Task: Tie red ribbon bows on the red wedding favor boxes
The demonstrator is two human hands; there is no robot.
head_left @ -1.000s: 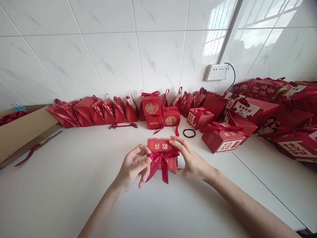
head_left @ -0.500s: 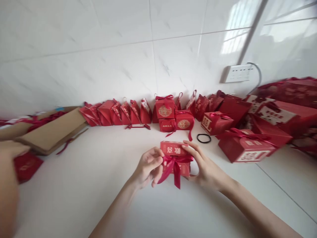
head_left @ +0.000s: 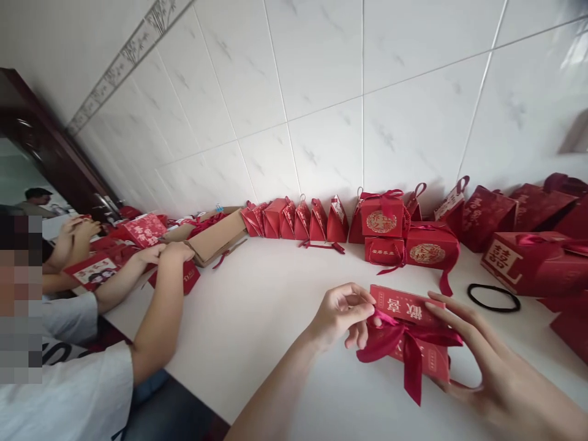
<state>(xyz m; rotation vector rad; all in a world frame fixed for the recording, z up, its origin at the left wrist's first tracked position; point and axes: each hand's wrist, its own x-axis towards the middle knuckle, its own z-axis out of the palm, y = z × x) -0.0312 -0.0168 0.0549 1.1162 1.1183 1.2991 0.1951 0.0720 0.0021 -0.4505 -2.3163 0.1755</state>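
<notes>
A small red gift box (head_left: 388,300) with gold lettering lies between my hands, just above or on the white table; I cannot tell which. Around its middle runs a dark red ribbon (head_left: 413,367), tied in a bow with a tail hanging toward me. My left hand (head_left: 342,318) is closed, thumb and fingers pinching the ribbon's loop at the box's left side. My right hand (head_left: 491,361) grips the box from the right, fingers on its top and thumb near its lower edge. The underside of the box is hidden.
Several red gift boxes (head_left: 337,222) line the tiled wall, some stacked, with more at right. A black elastic band (head_left: 493,298) lies on the table (head_left: 257,318). At left, a cardboard box (head_left: 220,236) holds ribbons, and co-workers' hands (head_left: 177,252) handle red boxes.
The view has swung left, bringing co-workers and a door into sight. My hands and the gift box appear farther right and closer; both hands keep the same hold.
</notes>
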